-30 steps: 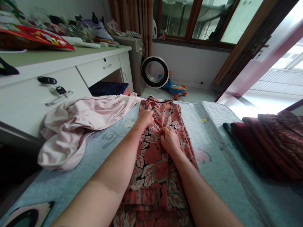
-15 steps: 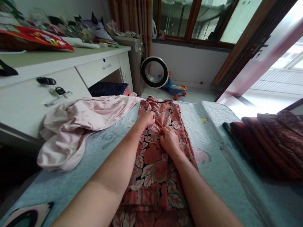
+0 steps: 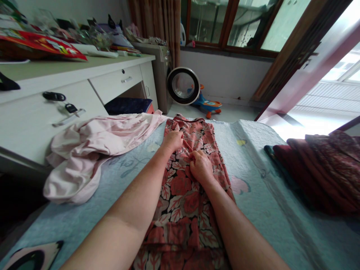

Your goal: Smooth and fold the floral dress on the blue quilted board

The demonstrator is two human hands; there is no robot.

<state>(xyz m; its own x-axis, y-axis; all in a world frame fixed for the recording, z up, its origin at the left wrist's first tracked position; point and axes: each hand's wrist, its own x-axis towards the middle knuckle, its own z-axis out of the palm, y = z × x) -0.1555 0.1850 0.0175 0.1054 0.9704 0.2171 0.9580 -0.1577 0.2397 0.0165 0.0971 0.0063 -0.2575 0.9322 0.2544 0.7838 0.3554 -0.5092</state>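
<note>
A red floral garment (image 3: 185, 198) lies lengthwise on the pale blue quilted bed cover (image 3: 253, 180). My left hand (image 3: 173, 140) rests on the garment's upper part with its fingers curled into the cloth. A little lower and to the right, my right hand (image 3: 200, 165) pinches a fold of the same fabric with closed fingers. Both forearms stretch over the garment from the bottom of the view.
A crumpled pink garment (image 3: 92, 146) lies at the bed's left side. Dark red patterned clothes (image 3: 320, 168) are stacked at the right. A white desk with drawers (image 3: 84, 90) stands left, keys (image 3: 70, 108) hanging from one drawer. On the floor beyond are a round fan (image 3: 183, 85) and a toy car (image 3: 208, 105).
</note>
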